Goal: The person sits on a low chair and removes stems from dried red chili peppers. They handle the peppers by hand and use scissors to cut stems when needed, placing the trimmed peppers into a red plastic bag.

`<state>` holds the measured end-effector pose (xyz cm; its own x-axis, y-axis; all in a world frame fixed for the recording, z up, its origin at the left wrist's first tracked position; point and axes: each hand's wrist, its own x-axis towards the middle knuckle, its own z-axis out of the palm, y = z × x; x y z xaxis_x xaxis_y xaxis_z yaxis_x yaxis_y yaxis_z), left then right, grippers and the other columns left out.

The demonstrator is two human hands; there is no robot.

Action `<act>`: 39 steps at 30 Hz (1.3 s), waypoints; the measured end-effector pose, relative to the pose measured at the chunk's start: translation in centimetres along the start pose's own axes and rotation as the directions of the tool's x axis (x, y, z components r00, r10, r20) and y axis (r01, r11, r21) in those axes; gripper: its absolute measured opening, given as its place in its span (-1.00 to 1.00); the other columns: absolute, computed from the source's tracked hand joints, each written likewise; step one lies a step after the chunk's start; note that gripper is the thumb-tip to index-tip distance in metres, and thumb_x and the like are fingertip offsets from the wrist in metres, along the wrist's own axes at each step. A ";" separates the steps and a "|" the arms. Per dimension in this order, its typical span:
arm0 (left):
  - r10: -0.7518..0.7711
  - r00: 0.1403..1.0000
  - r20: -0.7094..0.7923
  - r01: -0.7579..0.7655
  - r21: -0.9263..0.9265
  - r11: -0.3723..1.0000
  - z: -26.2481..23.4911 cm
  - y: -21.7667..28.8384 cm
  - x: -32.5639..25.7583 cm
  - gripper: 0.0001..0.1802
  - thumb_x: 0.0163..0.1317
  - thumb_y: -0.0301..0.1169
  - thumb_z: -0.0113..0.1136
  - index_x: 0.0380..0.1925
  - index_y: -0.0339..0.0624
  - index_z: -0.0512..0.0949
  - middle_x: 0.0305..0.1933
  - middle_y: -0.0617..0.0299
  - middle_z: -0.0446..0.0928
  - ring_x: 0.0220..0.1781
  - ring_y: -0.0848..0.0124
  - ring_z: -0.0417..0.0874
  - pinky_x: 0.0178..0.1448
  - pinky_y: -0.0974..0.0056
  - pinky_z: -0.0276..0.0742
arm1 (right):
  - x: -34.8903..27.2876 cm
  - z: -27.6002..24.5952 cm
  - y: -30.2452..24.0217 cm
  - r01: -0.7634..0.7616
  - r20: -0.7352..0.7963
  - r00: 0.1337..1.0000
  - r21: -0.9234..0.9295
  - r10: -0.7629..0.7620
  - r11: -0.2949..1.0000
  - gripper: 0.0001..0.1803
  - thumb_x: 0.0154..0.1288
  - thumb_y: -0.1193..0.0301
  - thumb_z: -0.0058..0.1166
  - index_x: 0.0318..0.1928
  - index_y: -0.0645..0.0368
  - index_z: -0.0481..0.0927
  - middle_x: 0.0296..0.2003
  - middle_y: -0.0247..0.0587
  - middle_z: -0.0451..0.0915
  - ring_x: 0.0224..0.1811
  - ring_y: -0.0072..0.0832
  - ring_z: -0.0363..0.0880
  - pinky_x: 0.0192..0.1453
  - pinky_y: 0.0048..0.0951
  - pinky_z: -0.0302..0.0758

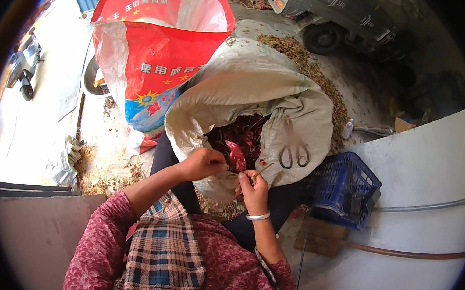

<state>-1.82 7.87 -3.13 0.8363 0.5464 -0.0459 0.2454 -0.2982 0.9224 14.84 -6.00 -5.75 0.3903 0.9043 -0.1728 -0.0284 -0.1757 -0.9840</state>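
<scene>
An off-white woven sack (299, 109) stands open between my knees, with dark red dried chilies (250, 133) inside. My left hand (205, 164) is closed in a pinch over the sack's near rim; what its fingers hold is hidden. Beside those fingertips shows a bigger, brighter red chili piece (236, 157); I cannot tell whether it is held. Just to the right, my right hand (253, 192), with a pale bangle on the wrist, pinches a thin brownish stem (265, 169) that sticks up past the fingers. Scissors (295, 156) with dark loop handles lie on the sack's folded right side.
A tall red, white and blue bag (161, 48) stands open behind the sack on the left. At my right is a blue plastic crate (342, 190). Dried plant scraps (303, 58) litter the floor beyond, near a grey vehicle (338, 17). A scooter (26, 66) is far left.
</scene>
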 end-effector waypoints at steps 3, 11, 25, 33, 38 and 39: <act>0.066 0.948 -0.311 -0.043 0.078 0.996 -2.4 -1.5 -0.3 -0.87 0.15 -0.42 0.21 -0.37 -0.27 0.58 -0.52 0.13 0.55 -0.45 0.39 0.58 -0.29 0.29 0.49 | -0.2 -0.6 0.2 -0.091 0.031 0.996 0.143 0.088 0.986 -0.87 0.33 0.45 0.06 -0.30 0.28 0.47 -0.53 -0.27 0.55 -0.61 -0.61 0.49 -0.51 -0.59 0.46; -0.228 0.764 -0.604 0.543 0.408 0.734 -16.7 -10.8 -10.1 -0.86 0.16 -0.43 0.20 -0.41 -0.32 0.58 -0.50 0.02 0.58 -0.43 0.14 0.61 -0.31 0.20 0.48 | -1.4 0.4 2.5 0.027 0.121 0.992 0.071 -0.036 0.997 -0.84 0.30 0.44 0.09 -0.28 0.31 0.46 -0.22 -0.14 0.59 -0.57 -0.61 0.54 -0.50 -0.59 0.49; -0.413 0.900 0.141 0.423 -0.050 0.905 0.3 -1.8 4.4 -0.45 0.11 -0.29 0.31 0.08 -0.30 0.43 -0.12 -0.08 0.56 -0.14 0.22 0.63 -0.07 0.19 0.55 | -2.8 1.5 10.7 0.098 0.420 0.899 -0.465 0.121 0.880 -0.67 0.19 0.25 0.13 -0.31 0.35 0.52 -0.50 0.04 0.57 -0.38 -0.18 0.60 -0.28 -0.24 0.47; -0.266 0.776 -0.572 0.356 0.049 0.933 -7.7 -19.9 13.4 -0.35 0.05 -0.24 0.32 0.11 -0.30 0.34 0.04 -0.19 0.50 0.13 0.01 0.52 0.21 0.10 0.41 | -2.5 -2.0 8.5 0.020 0.198 0.978 -0.422 0.070 0.906 -0.72 0.27 0.30 0.15 -0.31 0.32 0.50 -0.55 -0.17 0.54 -0.48 -0.48 0.58 -0.38 -0.44 0.44; -0.240 0.893 -0.379 0.422 0.526 0.738 -3.6 -16.7 12.3 0.01 -0.12 -0.15 0.43 0.33 -0.07 0.10 0.34 -0.20 0.14 0.37 -0.11 0.18 0.34 -0.05 0.26 | -0.6 -2.1 9.0 -0.127 0.154 0.974 -0.241 0.167 0.962 -0.77 0.26 0.34 0.13 -0.24 0.28 0.51 -0.59 -0.15 0.58 -0.56 -0.48 0.61 -0.45 -0.44 0.48; -0.195 0.912 -0.360 0.395 0.649 0.651 -2.3 -16.4 12.4 0.07 -0.14 -0.14 0.45 0.36 -0.01 0.04 0.40 -0.17 0.05 0.41 -0.15 0.10 0.36 -0.10 0.23 | -0.4 -2.2 9.1 -0.145 0.162 0.970 -0.216 0.182 0.966 -0.76 0.26 0.34 0.14 -0.25 0.28 0.50 -0.59 -0.15 0.58 -0.56 -0.48 0.61 -0.45 -0.44 0.48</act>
<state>3.37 21.29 -17.94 0.5387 0.8383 -0.0834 0.8079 -0.4860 0.3333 16.43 -8.86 -14.52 0.2243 0.9080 -0.3539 0.1145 -0.3852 -0.9157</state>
